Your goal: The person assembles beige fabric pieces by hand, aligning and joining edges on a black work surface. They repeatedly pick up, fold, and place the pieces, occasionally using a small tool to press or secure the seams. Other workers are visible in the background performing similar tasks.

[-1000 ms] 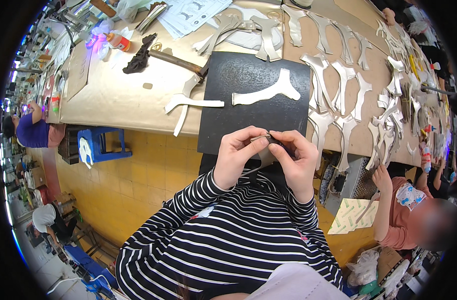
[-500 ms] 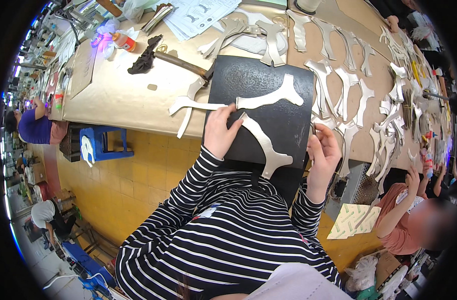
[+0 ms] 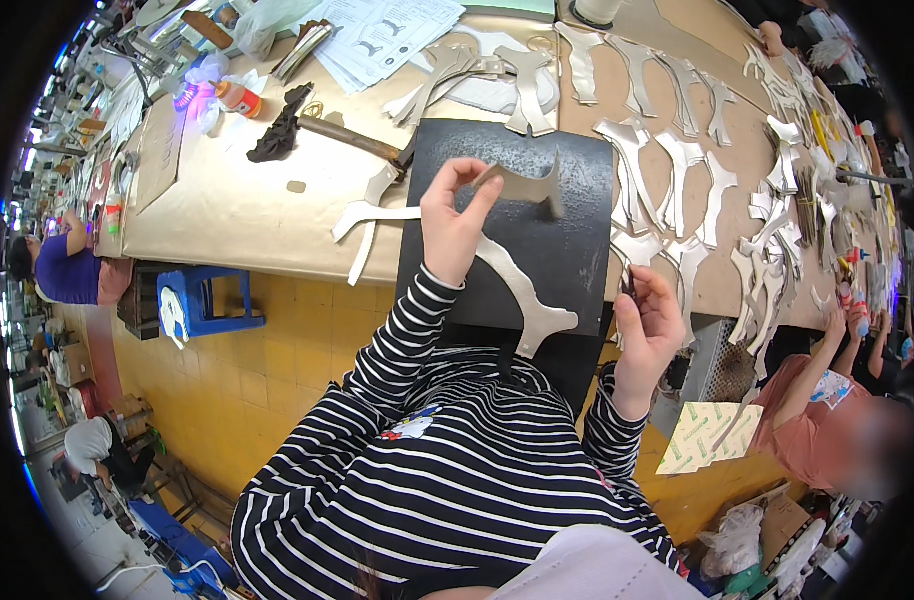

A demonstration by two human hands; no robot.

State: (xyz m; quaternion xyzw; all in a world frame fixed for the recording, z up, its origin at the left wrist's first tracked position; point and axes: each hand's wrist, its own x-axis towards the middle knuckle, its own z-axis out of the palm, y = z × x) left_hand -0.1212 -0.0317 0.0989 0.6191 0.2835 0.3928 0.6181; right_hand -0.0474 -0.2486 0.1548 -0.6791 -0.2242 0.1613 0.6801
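Note:
My left hand (image 3: 451, 222) pinches the end of a Y-shaped leather-like piece (image 3: 525, 187), raised and tilted above a black board (image 3: 577, 260). A second pale Y-shaped piece (image 3: 530, 300) lies flat on that board, below the raised one. Beside the board's right edge is my right hand (image 3: 647, 330), fingers closed around a small, thin dark object (image 3: 630, 284) whose kind I cannot make out. Left of the board, more pale pieces (image 3: 362, 218) overlap at the table's front edge.
Rows of similar pale pieces (image 3: 677, 165) cover the table (image 3: 207, 215) on the right. A hammer (image 3: 352, 137), black cloth (image 3: 280, 125), glue bottle (image 3: 239, 98) and printed sheets (image 3: 377, 40) lie farther back. A blue stool (image 3: 212, 300) stands left; a co-worker (image 3: 817, 415) sits right.
My left hand has lifted the upper pale piece off the black board and tilted it. The right hand stays beside the board with the small dark object.

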